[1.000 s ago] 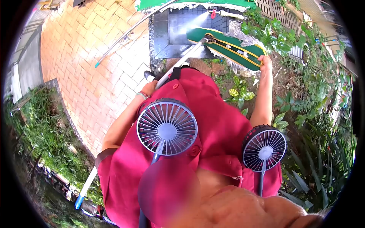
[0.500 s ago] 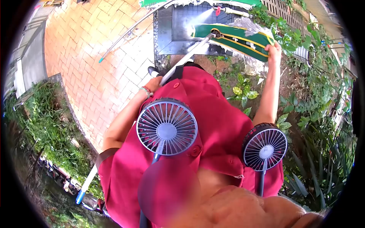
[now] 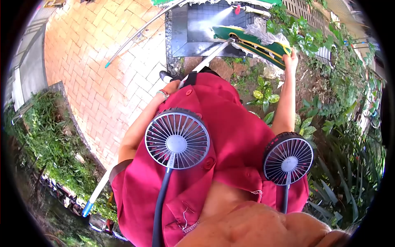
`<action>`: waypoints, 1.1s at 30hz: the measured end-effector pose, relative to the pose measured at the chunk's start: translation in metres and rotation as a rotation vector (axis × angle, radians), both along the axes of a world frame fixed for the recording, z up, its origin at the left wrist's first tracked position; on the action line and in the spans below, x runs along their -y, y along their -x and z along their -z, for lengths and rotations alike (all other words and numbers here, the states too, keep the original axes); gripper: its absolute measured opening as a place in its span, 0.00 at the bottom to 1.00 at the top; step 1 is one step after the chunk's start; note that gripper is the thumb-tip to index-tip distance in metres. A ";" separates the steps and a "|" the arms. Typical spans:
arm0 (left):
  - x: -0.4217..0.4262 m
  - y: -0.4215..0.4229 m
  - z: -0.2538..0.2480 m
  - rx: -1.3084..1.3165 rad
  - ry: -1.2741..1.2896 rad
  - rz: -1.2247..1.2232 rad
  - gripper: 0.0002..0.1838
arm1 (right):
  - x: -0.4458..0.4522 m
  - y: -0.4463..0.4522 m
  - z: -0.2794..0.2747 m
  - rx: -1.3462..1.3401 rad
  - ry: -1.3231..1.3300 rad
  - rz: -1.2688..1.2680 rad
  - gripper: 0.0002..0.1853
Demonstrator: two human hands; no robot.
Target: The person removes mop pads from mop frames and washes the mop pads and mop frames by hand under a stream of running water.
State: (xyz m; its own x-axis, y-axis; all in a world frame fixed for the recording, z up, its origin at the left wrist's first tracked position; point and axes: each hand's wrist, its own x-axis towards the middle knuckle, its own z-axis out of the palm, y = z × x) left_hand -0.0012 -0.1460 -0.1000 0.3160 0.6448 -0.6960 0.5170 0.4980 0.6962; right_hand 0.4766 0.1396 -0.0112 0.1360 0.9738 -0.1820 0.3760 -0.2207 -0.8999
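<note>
A green flat mop head [image 3: 257,46] with yellow trim and a pale fringe is tilted at the end of a white pole [image 3: 210,58]. My right hand [image 3: 290,59] grips its far right end. Around the pole, beside the red garment, my left hand [image 3: 172,86] is closed; the pole passes behind my arm and ends in a blue tip at the lower left. Water sprays from a tap [image 3: 238,9] with a red handle, over the dark basin [image 3: 197,24] and near the mop head's left end.
A second pole [image 3: 140,31] with a teal tip leans over the brick paving [image 3: 103,78], by another green mop head [image 3: 263,2] at the top. Plants grow on both sides. Two small fans [image 3: 176,143] on stalks hang before the red garment [image 3: 234,123].
My right hand has first risen to the right, then come slightly back left and down with the mop head. The mop head now tilts more edge-on. My left hand still holds the pole.
</note>
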 end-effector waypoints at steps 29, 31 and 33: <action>-0.030 0.007 0.006 -0.159 -0.323 0.081 0.14 | 0.112 0.000 0.072 -0.209 0.113 0.472 0.20; -0.031 0.008 0.010 -0.153 -0.306 0.095 0.14 | 0.117 0.004 0.079 -0.208 0.119 0.499 0.20; -0.030 0.008 0.007 -0.158 -0.290 0.071 0.14 | 0.120 0.006 0.081 -0.178 0.147 0.520 0.20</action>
